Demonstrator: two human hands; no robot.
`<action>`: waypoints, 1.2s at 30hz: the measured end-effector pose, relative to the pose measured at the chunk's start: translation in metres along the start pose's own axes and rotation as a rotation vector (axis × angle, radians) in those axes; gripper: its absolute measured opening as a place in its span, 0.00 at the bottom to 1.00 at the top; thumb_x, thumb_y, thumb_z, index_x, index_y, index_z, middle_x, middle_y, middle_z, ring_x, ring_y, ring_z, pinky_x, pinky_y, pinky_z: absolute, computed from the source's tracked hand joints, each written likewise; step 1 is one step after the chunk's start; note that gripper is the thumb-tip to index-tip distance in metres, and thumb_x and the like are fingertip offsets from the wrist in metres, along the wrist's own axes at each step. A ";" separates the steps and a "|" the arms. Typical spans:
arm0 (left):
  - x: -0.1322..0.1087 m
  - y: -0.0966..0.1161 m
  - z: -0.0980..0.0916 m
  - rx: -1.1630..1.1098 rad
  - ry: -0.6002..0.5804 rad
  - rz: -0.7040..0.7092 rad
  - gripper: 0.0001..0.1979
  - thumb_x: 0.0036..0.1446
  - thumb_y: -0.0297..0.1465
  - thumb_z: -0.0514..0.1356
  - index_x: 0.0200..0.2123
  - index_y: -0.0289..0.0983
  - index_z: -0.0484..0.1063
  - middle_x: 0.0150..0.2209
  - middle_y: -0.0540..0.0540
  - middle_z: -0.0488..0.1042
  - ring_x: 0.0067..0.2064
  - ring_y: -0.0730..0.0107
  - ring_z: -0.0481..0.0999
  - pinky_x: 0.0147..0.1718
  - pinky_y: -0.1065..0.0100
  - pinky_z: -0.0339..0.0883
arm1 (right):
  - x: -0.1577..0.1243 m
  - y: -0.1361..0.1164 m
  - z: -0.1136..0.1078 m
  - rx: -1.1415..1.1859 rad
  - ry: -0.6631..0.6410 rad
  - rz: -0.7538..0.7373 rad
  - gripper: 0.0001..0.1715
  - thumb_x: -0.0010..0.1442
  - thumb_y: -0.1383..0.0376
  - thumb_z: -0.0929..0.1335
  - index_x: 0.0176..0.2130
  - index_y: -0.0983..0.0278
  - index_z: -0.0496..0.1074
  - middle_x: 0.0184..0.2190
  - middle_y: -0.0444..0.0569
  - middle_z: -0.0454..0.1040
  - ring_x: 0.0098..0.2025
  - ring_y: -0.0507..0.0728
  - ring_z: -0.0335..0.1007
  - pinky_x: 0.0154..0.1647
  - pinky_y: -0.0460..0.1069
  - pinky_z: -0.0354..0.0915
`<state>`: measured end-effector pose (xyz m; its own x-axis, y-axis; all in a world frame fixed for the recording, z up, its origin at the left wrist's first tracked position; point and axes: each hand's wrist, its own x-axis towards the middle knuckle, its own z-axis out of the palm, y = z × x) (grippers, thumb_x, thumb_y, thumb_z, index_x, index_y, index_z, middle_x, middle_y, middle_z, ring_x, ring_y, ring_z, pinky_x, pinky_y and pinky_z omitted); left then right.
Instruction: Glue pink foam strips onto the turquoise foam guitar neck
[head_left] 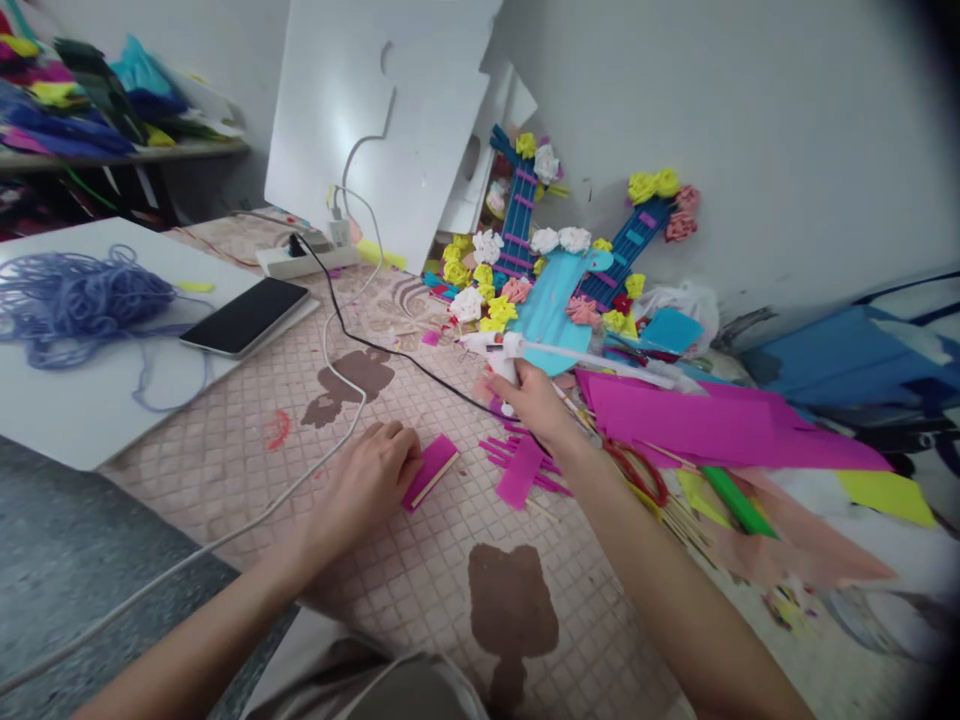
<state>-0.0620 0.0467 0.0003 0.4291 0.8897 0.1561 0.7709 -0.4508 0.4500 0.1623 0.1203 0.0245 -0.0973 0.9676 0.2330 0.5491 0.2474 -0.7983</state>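
In the head view my right hand [534,402] grips a white hot glue gun [504,362], with a long clear glue stick [600,362] reaching out of its back. My left hand [379,468] lies on the table, fingers curled over the left end of a magenta paper piece [433,470]. A thin pale wooden stick [436,480] lies along that paper. Between my arms, several narrow magenta strips [493,452] sit beneath and around a wider magenta piece [519,475]. The fingertips of my left hand are partly hidden.
Flower-trimmed blue paper decorations [517,220] lean at the back wall. A black cable [405,352] and a white cable [330,450] cross the table. A phone [244,315] and blue yarn [90,295] lie left. Magenta sheets [720,425] and red-handled scissors [637,470] lie right.
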 end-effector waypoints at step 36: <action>-0.012 0.000 -0.003 -0.055 0.066 -0.012 0.03 0.59 0.29 0.54 0.32 0.37 0.66 0.33 0.45 0.70 0.37 0.63 0.70 0.35 0.63 0.65 | -0.033 0.002 0.016 -0.203 0.140 -0.208 0.22 0.58 0.65 0.65 0.53 0.64 0.63 0.47 0.56 0.68 0.49 0.61 0.65 0.49 0.58 0.65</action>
<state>-0.0683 0.0358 0.0007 0.3864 0.8987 0.2074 0.7482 -0.4369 0.4993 0.1534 0.0897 0.0059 -0.1179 0.8775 0.4648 0.6848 0.4108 -0.6019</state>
